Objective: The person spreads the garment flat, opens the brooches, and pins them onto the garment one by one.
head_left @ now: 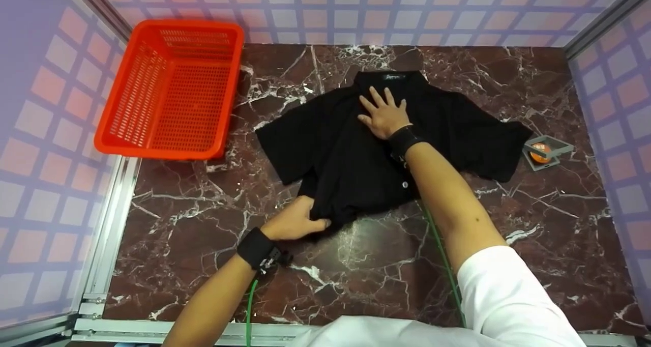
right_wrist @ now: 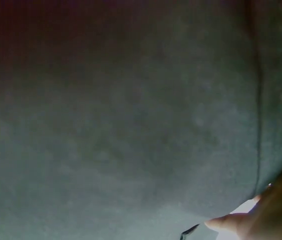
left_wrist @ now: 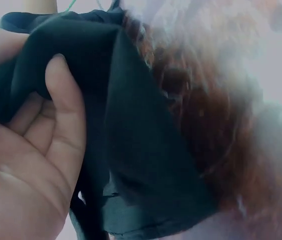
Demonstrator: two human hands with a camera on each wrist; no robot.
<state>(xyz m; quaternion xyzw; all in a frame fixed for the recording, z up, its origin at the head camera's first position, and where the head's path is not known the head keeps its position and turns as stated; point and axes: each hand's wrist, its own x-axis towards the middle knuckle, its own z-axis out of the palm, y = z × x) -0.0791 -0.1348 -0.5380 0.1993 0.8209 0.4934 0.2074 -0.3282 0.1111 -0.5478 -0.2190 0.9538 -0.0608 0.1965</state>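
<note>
A black short-sleeved shirt (head_left: pixel 376 158) lies front side up, its collar toward the back wall and a pale button showing near the bunched hem. My left hand (head_left: pixel 297 220) grips the cloth at the shirt's lower left corner. In the left wrist view, the left hand (left_wrist: pixel 46 135) has its fingers curled round a fold of the dark cloth (left_wrist: pixel 141 135), which hangs down beside them. My right hand (head_left: pixel 386 114) rests with spread fingers on the chest just below the collar. Dark fabric (right_wrist: pixel 131 130) fills most of the right wrist view, with part of the right hand (right_wrist: pixel 265 215) at its lower right.
An orange-red plastic basket (head_left: pixel 231 87) stands at the back left of the marbled table (head_left: pixel 203 255). Beside the right sleeve is a small grey frame (head_left: pixel 557 146) with an orange round object (head_left: pixel 540 153) in it. Green cables (head_left: pixel 250 306) run from the wrists; tiled-pattern panels enclose three sides.
</note>
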